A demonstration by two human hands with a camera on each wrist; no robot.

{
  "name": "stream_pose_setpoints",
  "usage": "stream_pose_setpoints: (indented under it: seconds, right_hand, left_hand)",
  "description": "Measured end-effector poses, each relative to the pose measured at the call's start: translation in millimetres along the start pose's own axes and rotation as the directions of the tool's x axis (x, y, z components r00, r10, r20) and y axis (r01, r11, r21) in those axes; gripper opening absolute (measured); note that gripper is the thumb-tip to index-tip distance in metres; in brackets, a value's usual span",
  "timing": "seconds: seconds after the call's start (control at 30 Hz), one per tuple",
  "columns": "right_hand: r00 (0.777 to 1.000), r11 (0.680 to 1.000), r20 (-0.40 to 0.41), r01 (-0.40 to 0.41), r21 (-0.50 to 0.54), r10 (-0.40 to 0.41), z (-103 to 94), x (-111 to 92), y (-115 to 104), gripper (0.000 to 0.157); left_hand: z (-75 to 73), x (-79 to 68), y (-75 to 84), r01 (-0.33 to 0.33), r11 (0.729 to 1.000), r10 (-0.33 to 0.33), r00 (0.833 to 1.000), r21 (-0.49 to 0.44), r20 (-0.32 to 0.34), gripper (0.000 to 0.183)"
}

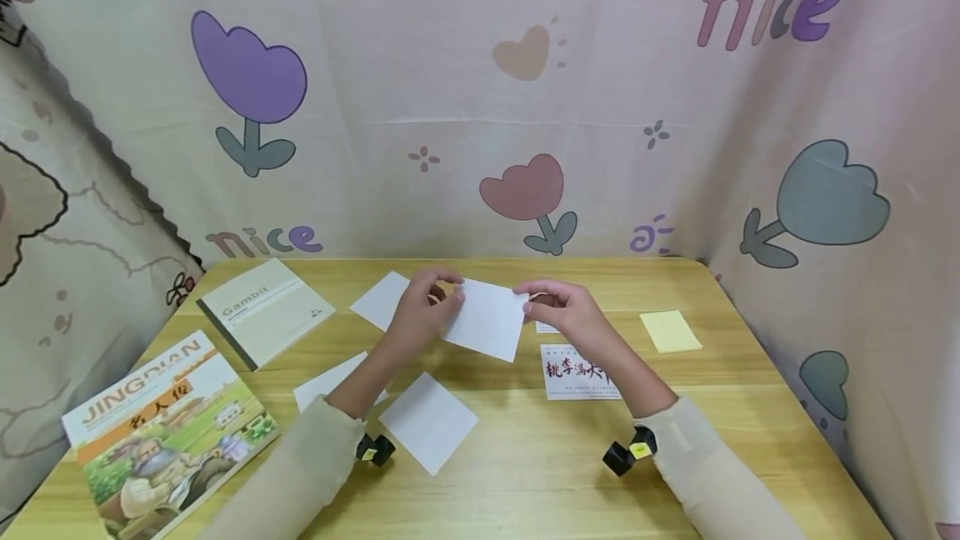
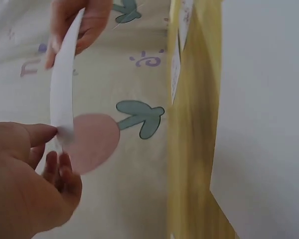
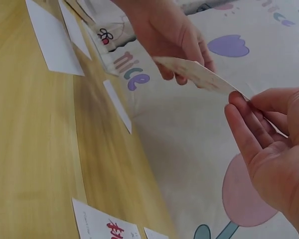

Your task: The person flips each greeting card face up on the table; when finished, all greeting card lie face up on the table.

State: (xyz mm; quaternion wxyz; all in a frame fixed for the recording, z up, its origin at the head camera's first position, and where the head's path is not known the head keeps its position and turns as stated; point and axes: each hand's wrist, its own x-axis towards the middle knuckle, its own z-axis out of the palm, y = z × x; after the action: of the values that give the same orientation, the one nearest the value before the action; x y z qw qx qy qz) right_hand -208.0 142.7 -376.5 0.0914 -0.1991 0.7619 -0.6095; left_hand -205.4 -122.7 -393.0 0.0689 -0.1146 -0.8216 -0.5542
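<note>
1. Two hands share one card (image 1: 486, 319), lifted off the worktop (image 1: 525, 473) and blank on the face turned to the head view; the right wrist view shows faint reddish marks on its other face.
2. Left hand (image 1: 423, 315): the grip pinches the card's left edge near the top corner, thumb on the near face.
3. Right hand (image 1: 566, 315): the grip pinches the opposite edge, also near the top corner.
4. For holding it well, a light, even pinch at the edges should do; the card bows slightly in the left wrist view, so pushing the hands together would probably bend it more.
5. Level hands and fingertips at the rim would leave most of both faces uncovered.
6. Three white cards lie to the left: one beyond the left forearm (image 1: 380, 298), one partly under it (image 1: 333, 377), one nearer the person (image 1: 430, 423). That sleeve and arm could brush the middle one.
7. Right of centre lies a printed card (image 1: 573, 382), its right end hidden by the right forearm; another card (image 1: 546, 327) shows just a sliver behind the hand.
8. Farther right sits a yellow pad (image 1: 670, 332); at far left, a notebook (image 1: 266, 311) and a picture book (image 1: 168, 440), both well apart from the held card.
</note>
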Motion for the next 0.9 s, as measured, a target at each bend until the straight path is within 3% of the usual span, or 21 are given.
stream_pose_setpoints:
  seconds: [0.17,0.3,0.43,0.53,0.73,0.9]
  right_hand:
    - [0.998,0.999,-0.039,0.039,0.024,-0.038,3.8,-3.5,-6.5,0.030]
    - [0.994,0.996,-0.068,0.087,0.003,-0.086,9.8,-6.3,-11.8,0.028]
    - [0.991,0.993,-0.074,0.114,-0.012,-0.114,17.2,-7.5,-13.4,0.030]
    - [0.991,0.992,-0.061,0.123,-0.005,-0.123,21.2,-7.5,-12.8,0.034]
    - [0.990,0.991,-0.012,0.137,0.005,-0.137,22.3,-7.0,-11.5,0.040]
    - [0.988,0.988,-0.041,0.145,-0.056,-0.147,16.9,-5.1,-10.2,0.037]
  left_hand:
    - [16.4,-13.5,14.6,-0.151,0.973,0.152,0.988,0.173,0.011,0.015]
    - [25.5,-22.5,26.3,-0.193,0.975,0.184,0.979,0.112,0.083,0.021]
    - [28.8,-28.1,32.1,-0.124,0.990,0.136,0.973,-0.074,0.187,0.028]
    - [26.8,-28.1,32.0,-0.063,0.985,0.099,0.971,-0.163,0.219,0.028]
    - [16.3,-22.1,28.3,-0.036,0.965,0.089,0.977,-0.259,0.195,0.029]
    - [6.2,-16.8,23.7,0.062,0.943,-0.009,0.987,-0.328,0.160,0.028]
